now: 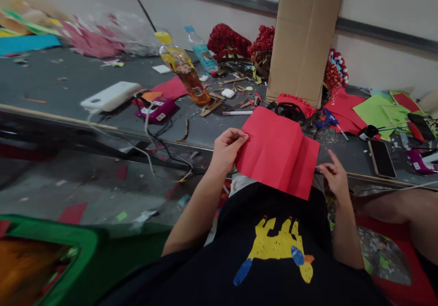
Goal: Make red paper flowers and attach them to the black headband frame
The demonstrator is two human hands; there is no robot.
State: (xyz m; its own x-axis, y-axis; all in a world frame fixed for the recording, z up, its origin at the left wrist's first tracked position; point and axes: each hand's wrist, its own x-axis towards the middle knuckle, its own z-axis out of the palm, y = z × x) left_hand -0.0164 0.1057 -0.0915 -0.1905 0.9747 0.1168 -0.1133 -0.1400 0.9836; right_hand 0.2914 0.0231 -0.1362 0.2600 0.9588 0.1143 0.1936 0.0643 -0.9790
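A creased sheet of red paper (270,146) is held up above my lap, in front of the table edge. Its right part has a vertical fold. My left hand (227,150) pinches the sheet's left edge between thumb and fingers. At the right edge, my right hand (333,176) has thumb and a finger pinched together against the paper, with another finger pointing up. Just beyond the sheet lie a black cable-like bundle (289,112) and a blue glue gun (326,118).
The dark table (112,128) carries a drink bottle (191,80), a water bottle (201,50), a white power bank (111,96), wood scraps and a phone (382,159). A cardboard piece (304,41) stands upright. A green bin (85,246) is lower left; another person's leg (390,210) is at right.
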